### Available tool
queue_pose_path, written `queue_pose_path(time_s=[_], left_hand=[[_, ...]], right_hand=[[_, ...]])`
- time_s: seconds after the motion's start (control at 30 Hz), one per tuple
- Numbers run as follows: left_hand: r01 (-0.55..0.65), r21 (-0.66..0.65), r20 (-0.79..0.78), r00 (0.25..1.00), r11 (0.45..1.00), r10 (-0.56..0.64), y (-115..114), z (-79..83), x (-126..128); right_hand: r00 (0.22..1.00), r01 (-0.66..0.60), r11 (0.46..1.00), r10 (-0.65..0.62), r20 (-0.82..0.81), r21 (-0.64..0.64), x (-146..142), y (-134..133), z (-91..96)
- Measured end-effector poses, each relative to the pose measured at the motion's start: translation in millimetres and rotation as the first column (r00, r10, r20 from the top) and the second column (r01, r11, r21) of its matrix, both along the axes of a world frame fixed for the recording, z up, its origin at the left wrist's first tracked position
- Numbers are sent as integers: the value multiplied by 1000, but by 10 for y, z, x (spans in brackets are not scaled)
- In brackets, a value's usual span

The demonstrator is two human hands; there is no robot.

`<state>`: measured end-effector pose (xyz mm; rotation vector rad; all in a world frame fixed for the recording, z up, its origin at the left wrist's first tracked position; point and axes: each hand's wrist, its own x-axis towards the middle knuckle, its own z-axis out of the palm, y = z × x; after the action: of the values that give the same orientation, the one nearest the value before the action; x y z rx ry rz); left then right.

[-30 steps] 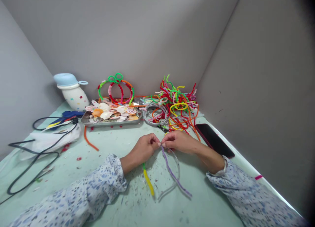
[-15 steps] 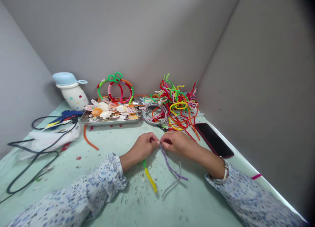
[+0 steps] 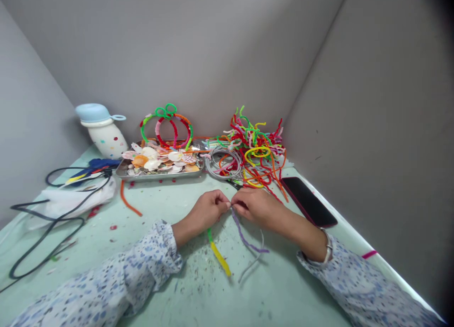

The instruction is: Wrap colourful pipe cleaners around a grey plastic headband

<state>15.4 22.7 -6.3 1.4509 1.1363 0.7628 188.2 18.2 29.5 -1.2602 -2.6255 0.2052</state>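
My left hand (image 3: 207, 211) and my right hand (image 3: 257, 206) meet fingertip to fingertip above the table, both pinched closed. A fuzzy purple pipe cleaner (image 3: 244, 236) hangs from between them, pinched at its top by my right hand. Below my left hand dangles a strand wrapped in green and yellow pipe cleaner (image 3: 220, 258); its upper part is hidden by the fingers. A thin grey wire (image 3: 250, 266) curves down beneath the purple piece. The join at the fingertips is too small to make out.
Behind my hands stand a metal tray of seashells (image 3: 159, 174), pipe-cleaner rings (image 3: 191, 128), a grey wire coil (image 3: 212, 168) and a tangle of pipe cleaners (image 3: 257, 140). A phone (image 3: 308, 201) lies right; a white bottle (image 3: 108, 140), black cable (image 3: 26, 251) and plastic bag (image 3: 80, 201) are left.
The hanging yellow end has swung slightly to the right and up. The purple pipe cleaner and grey wire have shifted a little. Both hands stay pinched in nearly the same place.
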Motion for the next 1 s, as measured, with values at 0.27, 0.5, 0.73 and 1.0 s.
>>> queue_pose_path(time_s=[0.27, 0.5, 0.73, 1.0], left_hand=[[3, 29, -38, 999, 1000, -2, -22, 24, 13], [17, 8, -23, 1000, 1000, -17, -10, 26, 11], [34, 25, -33, 999, 999, -33, -15, 28, 5], [19, 11, -11, 1000, 1000, -19, -24, 63, 11]], right_hand=[[992, 38, 998, -43, 115, 45, -30, -48, 48], [961, -5, 985, -43, 272, 175, -56, -90, 40], [947, -55, 977, -14, 320, 205, -70, -105, 28], [999, -21, 1000, 21, -28, -15, 56, 21, 20]])
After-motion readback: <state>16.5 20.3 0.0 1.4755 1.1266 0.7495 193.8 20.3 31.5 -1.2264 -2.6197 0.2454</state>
